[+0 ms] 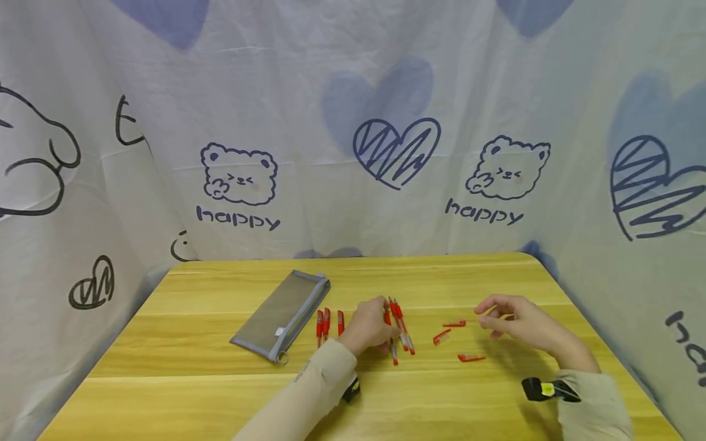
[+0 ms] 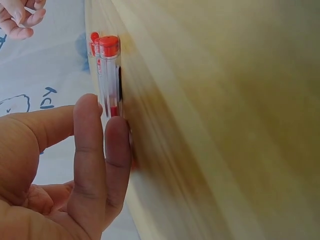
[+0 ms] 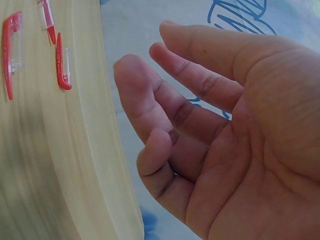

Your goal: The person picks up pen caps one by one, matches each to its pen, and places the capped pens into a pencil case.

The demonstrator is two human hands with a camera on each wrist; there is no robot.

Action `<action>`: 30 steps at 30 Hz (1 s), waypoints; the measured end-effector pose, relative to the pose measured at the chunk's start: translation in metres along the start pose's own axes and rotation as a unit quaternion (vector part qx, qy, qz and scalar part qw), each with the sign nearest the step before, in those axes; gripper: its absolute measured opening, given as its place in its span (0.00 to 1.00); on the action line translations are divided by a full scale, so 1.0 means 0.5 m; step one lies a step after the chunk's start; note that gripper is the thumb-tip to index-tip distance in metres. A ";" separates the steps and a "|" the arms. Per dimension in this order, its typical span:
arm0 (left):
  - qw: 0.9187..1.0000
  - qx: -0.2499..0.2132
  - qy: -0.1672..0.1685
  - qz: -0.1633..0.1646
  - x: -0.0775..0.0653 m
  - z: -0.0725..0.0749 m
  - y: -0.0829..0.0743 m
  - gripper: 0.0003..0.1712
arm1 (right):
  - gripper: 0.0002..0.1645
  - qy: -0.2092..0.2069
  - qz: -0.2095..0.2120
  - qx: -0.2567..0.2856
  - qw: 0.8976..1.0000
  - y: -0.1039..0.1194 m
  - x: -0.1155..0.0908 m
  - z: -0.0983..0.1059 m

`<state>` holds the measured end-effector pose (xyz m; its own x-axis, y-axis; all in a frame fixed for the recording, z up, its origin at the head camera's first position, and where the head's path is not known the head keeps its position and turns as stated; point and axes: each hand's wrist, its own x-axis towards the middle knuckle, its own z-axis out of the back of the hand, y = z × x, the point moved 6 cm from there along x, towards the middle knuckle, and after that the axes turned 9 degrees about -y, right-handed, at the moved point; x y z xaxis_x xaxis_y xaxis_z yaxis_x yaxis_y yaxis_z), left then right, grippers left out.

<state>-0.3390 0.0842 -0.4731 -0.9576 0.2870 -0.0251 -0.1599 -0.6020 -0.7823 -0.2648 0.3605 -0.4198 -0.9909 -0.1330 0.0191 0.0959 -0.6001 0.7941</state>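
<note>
In the head view my left hand (image 1: pixel 368 324) is over a red pen (image 1: pixel 394 354), with thumb and fingers closed about its middle; the contact is partly hidden. Two more uncapped red pens (image 1: pixel 407 339) lie just right of it. The left wrist view shows clear barrels with red end plugs (image 2: pixel 109 46) beyond the fingertips. Off to the right, my right hand (image 1: pixel 518 321) hovers above the table with loosely bent fingers and holds nothing. Three loose red pen caps (image 1: pixel 471 358) lie between the hands; the right wrist view shows a cap (image 3: pixel 64 62) too.
Left of my left hand are several red-capped pens (image 1: pixel 326 321), partly covered by that hand. A grey zip pouch (image 1: pixel 278 312) lies flat farther left. The wooden table (image 1: pixel 220 404) ends at a printed curtain (image 1: pixel 314 184) behind and at the sides.
</note>
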 end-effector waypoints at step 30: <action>0.991 0.124 -0.034 -0.039 0.056 -0.019 0.047 0.13 | 0.21 0.016 -0.014 -0.016 1.000 0.005 -0.010 0.006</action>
<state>-0.3672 0.0851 -0.4981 -0.9525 0.2942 0.0790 -0.2808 -0.7472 -0.6024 -0.2602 0.3621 -0.4160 -0.9898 -0.1407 -0.0232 0.0711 -0.6283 0.7747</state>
